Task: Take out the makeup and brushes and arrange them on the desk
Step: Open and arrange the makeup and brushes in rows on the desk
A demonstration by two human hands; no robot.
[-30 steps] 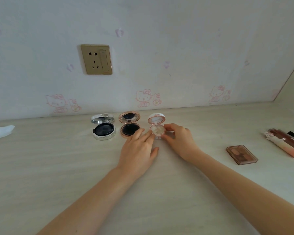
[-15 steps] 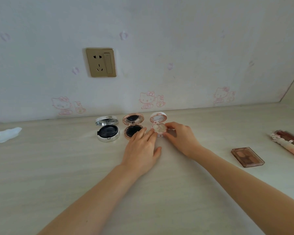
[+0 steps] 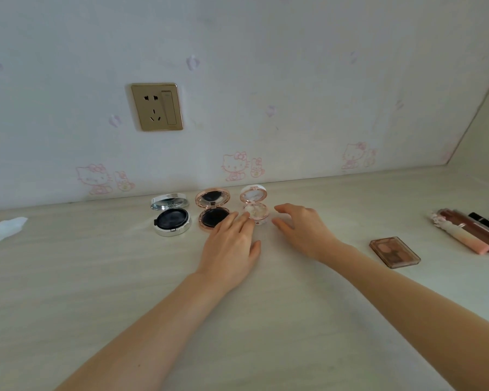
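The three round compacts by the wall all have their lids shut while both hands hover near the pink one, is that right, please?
Not quite: the head view shows all three compacts with lids open. The left hand and right hand are indeed at the pink one.

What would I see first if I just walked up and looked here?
Three round compacts stand open in a row near the wall, and two bare hands reach toward the pink one on the right. The left hand lies flat, fingertips by it; the right hand hovers beside it. A gold wall socket shines above.
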